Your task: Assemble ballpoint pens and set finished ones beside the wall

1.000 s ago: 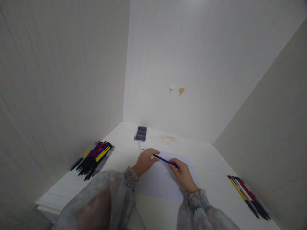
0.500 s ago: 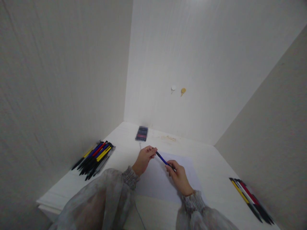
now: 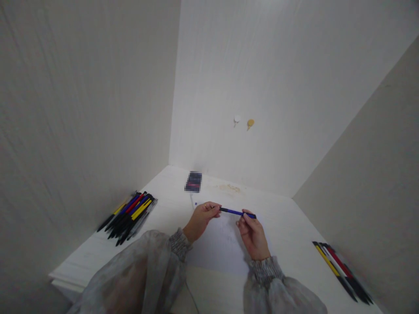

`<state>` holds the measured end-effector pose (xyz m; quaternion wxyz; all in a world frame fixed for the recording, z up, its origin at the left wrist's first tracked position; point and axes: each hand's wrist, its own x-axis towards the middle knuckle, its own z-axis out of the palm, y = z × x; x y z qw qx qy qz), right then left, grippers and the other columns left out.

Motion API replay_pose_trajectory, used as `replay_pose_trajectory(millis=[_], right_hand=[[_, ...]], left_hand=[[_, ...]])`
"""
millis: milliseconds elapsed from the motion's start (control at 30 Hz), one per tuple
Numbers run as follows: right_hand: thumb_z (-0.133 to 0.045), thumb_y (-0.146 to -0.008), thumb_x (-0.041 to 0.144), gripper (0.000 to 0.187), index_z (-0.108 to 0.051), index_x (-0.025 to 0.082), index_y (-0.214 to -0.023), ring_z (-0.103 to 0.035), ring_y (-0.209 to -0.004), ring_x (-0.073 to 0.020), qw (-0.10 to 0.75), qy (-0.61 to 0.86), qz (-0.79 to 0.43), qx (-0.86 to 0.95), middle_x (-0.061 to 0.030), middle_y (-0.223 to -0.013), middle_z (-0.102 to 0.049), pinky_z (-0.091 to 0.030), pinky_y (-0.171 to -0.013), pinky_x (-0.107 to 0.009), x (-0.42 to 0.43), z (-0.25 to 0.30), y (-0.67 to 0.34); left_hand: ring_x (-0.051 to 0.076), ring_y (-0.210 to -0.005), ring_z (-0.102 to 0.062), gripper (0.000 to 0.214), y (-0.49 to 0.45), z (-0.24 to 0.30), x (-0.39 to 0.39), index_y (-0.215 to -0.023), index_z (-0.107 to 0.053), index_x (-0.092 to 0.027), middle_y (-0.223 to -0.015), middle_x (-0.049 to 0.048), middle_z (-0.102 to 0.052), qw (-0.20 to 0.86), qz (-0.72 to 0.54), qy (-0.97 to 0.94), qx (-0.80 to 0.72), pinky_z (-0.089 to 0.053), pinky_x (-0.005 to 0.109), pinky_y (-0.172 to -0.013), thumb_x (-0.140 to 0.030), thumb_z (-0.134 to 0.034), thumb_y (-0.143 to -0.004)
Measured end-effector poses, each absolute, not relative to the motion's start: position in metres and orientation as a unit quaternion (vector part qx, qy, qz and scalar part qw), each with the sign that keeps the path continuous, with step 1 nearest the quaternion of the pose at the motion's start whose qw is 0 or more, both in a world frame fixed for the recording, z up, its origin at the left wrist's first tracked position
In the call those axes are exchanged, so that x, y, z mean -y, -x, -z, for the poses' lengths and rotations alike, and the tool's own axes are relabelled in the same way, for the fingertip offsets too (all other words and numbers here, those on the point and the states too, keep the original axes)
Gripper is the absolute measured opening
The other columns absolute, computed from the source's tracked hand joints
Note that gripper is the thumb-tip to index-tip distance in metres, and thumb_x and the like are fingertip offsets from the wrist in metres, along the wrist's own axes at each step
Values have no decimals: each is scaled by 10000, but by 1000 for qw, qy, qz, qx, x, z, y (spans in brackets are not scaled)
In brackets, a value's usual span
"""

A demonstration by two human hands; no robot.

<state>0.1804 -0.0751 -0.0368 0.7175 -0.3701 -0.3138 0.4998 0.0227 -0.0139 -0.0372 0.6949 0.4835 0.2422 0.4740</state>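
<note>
A blue pen (image 3: 233,211) with black ends is held nearly level above a white sheet of paper (image 3: 219,250). My left hand (image 3: 203,218) pinches its dark left end between thumb and fingers. Toward the other end, my right hand (image 3: 253,235) grips the pen with thumb and fingertips, and the blue-and-black end sticks out past them. Parts of the paper are hidden beneath both hands and the grey sleeves.
To the left lies a pile of several pens (image 3: 131,218) in mixed colours. A smaller row of pens (image 3: 342,272) sits at the right edge. A pixelated phone-like object (image 3: 194,182) with a cable is at the back. Two hooks (image 3: 250,123) are on the wall.
The pen has swung from a steep slant to almost level. My right hand has moved up and to the right; my left hand has shifted slightly right.
</note>
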Motion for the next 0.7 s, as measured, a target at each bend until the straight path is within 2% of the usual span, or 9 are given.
replay_pose_trajectory(millis=[100, 200, 233, 300, 400, 467, 533, 700], right_hand=[[-633, -642, 214, 135, -604, 177, -768, -543, -627, -91, 771, 311, -499, 246, 16, -666, -582, -467, -643, -245, 69, 35, -196], [-618, -631, 183, 83, -586, 172, -707, -559, -741, -110, 796, 261, -507, 203, 0, -746, -591, -473, -702, -265, 68, 32, -219], [-609, -627, 162, 88, -579, 174, -709, -558, -708, -102, 801, 247, -507, 202, 4, -736, -583, -479, -677, -261, 70, 30, -227], [-579, -644, 161, 90, -568, 178, -732, -509, -538, -57, 800, 217, -513, 222, 26, -662, -542, -465, -527, -205, 74, 27, -241], [-517, -706, 278, 117, -542, 165, -688, -366, -367, -19, 796, 180, -527, 239, 51, -566, -457, -336, -331, -151, 81, 26, -256], [-480, -721, 309, 173, -523, 158, -648, -314, -327, -12, 796, 177, -531, 231, 61, -529, -417, -284, -292, -145, 83, 28, -262], [-468, -710, 278, 148, -518, 153, -648, -281, -303, -8, 796, 180, -534, 220, 72, -505, -391, -256, -277, -144, 83, 31, -265], [-455, -678, 292, 157, -521, 150, -665, -281, -297, -13, 812, 173, -520, 203, 73, -489, -387, -247, -273, -149, 83, 34, -266]], left_hand=[[96, -681, -533, 455, -26, 44, 13, -978, -526, -121, -782, 25, -584, 713, -424, -512, -222, -413, 258, -693, -293, -673, -584], [94, -682, -530, 584, -25, 52, 5, -1074, -449, -129, -853, 40, -574, 665, -410, -565, -265, -415, 253, -683, -253, -684, -555], [94, -679, -526, 552, -24, 55, 1, -1061, -451, -123, -860, 46, -568, 629, -413, -587, -298, -416, 253, -678, -268, -666, -574], [102, -675, -518, 478, -21, 60, -6, -1036, -466, -123, -873, 53, -561, 533, -405, -646, -367, -421, 255, -663, -295, -621, -617], [124, -699, -519, 356, -14, 65, -12, -1008, -495, -145, -876, 47, -567, 362, -349, -743, -442, -417, 272, -683, -292, -539, -687], [151, -800, -519, 294, -11, 66, -13, -977, -525, -139, -904, 61, -571, 249, -305, -796, -460, -390, 285, -759, -272, -504, -715], [176, -897, -498, 264, -8, 66, -11, -944, -554, -129, -927, 79, -571, 161, -260, -831, -465, -347, 296, -827, -264, -492, -726], [205, -940, -478, 231, -8, 63, -6, -891, -594, -172, -931, 70, -572, 78, -179, -855, -480, -306, 339, -832, -299, -463, -749]])
